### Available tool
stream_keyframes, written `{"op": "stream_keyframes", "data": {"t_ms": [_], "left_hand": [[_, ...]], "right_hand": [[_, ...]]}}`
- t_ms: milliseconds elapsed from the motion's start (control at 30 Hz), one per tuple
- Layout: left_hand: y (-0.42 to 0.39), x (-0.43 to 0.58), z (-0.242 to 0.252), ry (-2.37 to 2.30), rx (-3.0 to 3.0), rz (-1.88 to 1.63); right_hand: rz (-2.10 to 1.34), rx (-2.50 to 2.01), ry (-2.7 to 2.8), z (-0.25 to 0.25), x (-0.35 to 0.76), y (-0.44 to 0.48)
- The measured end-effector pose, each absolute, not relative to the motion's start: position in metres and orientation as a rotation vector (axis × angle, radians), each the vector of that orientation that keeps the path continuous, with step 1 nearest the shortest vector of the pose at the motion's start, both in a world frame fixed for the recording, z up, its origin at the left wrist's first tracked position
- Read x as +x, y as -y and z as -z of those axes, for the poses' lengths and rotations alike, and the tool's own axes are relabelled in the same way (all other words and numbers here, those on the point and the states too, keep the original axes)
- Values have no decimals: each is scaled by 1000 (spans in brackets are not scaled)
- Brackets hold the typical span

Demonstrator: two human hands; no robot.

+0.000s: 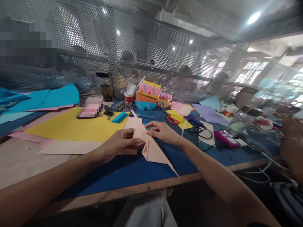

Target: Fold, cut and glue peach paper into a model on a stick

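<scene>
A peach paper sheet (156, 153), partly folded, is held above the blue table mat (104, 176) between my two hands. My left hand (120, 142) pinches its left side, thumb on top. On the upper right edge, my right hand (159, 130) grips the same sheet with bent fingers. A small raised fold shows near the middle, and one long point hangs toward the table's front edge. Just behind lie a small folded blue paper piece (119, 117) and a large yellow sheet (78, 126).
Scissors with red and yellow handles (175, 119), a blue glue gun (195, 120) and its black cord lie to the right. Folded paper pieces with dots (148, 96), a red cup (129, 97) and a phone (90, 110) stand or lie behind. A co-worker's arm (292, 148) is at far right.
</scene>
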State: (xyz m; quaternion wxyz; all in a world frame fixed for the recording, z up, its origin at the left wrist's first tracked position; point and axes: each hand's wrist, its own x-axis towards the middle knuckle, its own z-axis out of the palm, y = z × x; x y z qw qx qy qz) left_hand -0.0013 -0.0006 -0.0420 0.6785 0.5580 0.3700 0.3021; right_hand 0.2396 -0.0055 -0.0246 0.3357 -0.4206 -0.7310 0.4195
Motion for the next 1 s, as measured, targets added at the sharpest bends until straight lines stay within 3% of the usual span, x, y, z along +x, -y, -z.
{"op": "stream_keyframes", "data": {"t_ms": [600,1000], "left_hand": [[-14,-7,37,-868,1165,-1004],[-12,-5,44,-848,1210,-930]], "right_hand": [[-1359,-1033,2029,16,236,9],[-1048,-1313,2141,1,275,19]]}}
